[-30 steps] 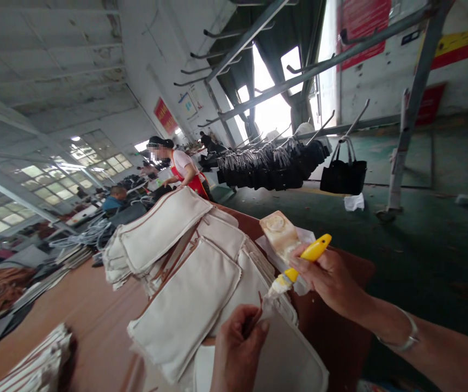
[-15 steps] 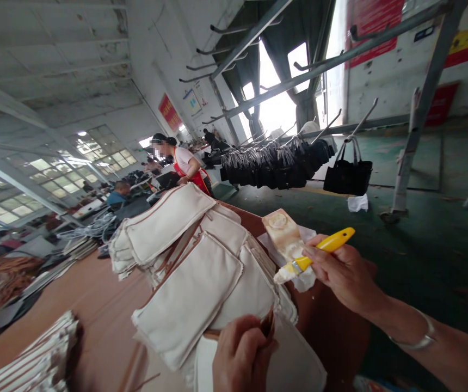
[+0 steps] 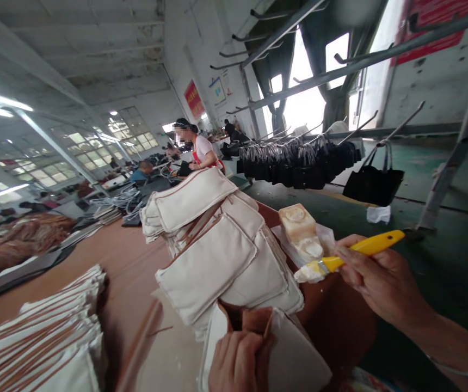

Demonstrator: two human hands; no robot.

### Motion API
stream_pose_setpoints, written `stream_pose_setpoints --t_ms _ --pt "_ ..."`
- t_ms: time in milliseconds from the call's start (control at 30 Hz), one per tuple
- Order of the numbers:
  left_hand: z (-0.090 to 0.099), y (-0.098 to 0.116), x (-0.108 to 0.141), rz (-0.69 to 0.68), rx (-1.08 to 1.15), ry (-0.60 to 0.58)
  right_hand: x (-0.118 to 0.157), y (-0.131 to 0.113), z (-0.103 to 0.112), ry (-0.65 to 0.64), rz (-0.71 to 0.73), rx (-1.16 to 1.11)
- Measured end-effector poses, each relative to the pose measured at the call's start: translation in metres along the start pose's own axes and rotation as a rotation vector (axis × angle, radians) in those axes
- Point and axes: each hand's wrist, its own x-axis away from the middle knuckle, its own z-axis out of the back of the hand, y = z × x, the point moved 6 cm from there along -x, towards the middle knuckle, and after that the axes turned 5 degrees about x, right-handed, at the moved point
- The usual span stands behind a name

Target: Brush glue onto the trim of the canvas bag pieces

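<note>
My left hand (image 3: 238,356) grips the near side of a cream pouch (image 3: 295,348). The pouch's mouth gapes, showing brown lining inside. In my right hand (image 3: 385,283) is a yellow-handled paintbrush (image 3: 375,244), held up to the right of the pouch. Its bristles carry a thick whitish paste and point left. Just behind the brush, a stained plastic container (image 3: 299,220) with pale paste lies on a white sheet at the table edge. Several cream pouches (image 3: 213,261) with brown edging are stacked beyond my left hand.
A row of similar cream pouches (image 3: 54,337) stands at the lower left of the brown tabletop (image 3: 131,283). Across the floor, a metal rack (image 3: 327,71) holds black bags (image 3: 295,166). A co-worker (image 3: 201,149) in a red apron stands past the stack.
The pouch's mouth has spread wider, and more brown lining shows. The head view has swung left, so most things sit farther right. The brush remains in my right hand.
</note>
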Motion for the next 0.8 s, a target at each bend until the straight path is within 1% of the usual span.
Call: stream_pose_setpoints --t_ms 67,133,233,300,333,400,467,533,567,633,700,733,800 --pt "-0.001 -0.002 0.001 0.037 0.049 -0.033 0.000 -0.003 -0.003 0.005 -0.008 -0.021" --pt "-0.005 -0.007 -0.001 0.091 0.142 -0.105 0.000 -0.006 -0.007 0.000 -0.028 -0.040" --pt "-0.015 -0.016 -0.009 0.197 0.390 -0.294 0.002 -0.007 -0.014 -0.009 -0.069 -0.056" --pt "-0.021 -0.017 -0.014 0.243 0.540 -0.382 0.005 -0.004 -0.019 -0.041 -0.093 -0.048" --pt "-0.022 -0.018 -0.016 0.258 0.584 -0.388 0.007 -0.002 -0.022 -0.062 -0.103 -0.040" --pt "-0.021 -0.018 -0.016 0.280 0.610 -0.334 0.010 0.003 -0.027 -0.107 -0.117 -0.020" --pt "-0.021 -0.018 -0.011 0.290 0.597 -0.269 0.013 0.007 -0.033 -0.139 -0.119 -0.005" --pt "-0.022 -0.019 -0.001 0.322 0.571 -0.247 0.015 0.009 -0.040 -0.183 -0.108 0.011" --pt "-0.024 -0.021 0.004 0.360 0.558 -0.251 0.016 0.009 -0.044 -0.214 -0.100 0.023" --pt "-0.029 -0.027 0.013 0.486 0.547 -0.265 0.018 0.008 -0.054 -0.288 -0.085 0.065" --pt "-0.032 -0.031 0.017 0.600 0.566 -0.273 0.022 0.006 -0.061 -0.359 -0.072 0.105" --pt "-0.032 -0.031 0.016 0.616 0.584 -0.275 0.024 0.004 -0.063 -0.394 -0.069 0.108" --pt "-0.032 -0.027 0.009 0.584 0.610 -0.284 0.027 0.000 -0.065 -0.467 -0.072 0.092"
